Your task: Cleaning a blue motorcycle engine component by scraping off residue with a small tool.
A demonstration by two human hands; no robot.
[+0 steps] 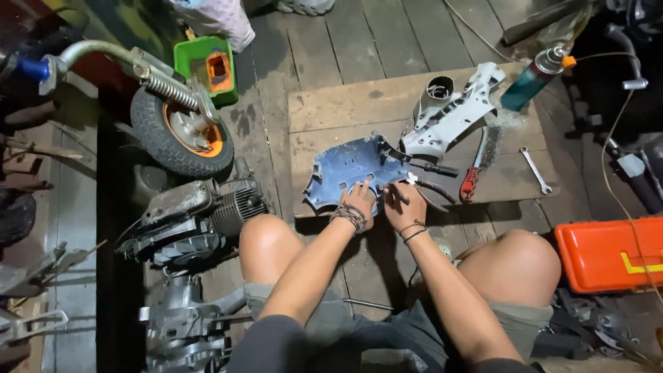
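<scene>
A blue plastic cover panel [345, 166] lies on a wooden board [331, 103] in front of my knees. My left hand [359, 202] rests flat on the panel's near edge, fingers spread. My right hand [404, 204] is closed around a thin dark tool [399, 191] beside the panel's right edge. A white plastic housing [449, 110] lies just beyond the panel.
A red-handled screwdriver [472, 181], a wrench [536, 170] and a spray can [535, 79] lie on the board's right side. An orange toolbox [608, 252] sits at right. A small wheel [181, 131], an engine block [200, 214] and a green container [207, 65] stand at left.
</scene>
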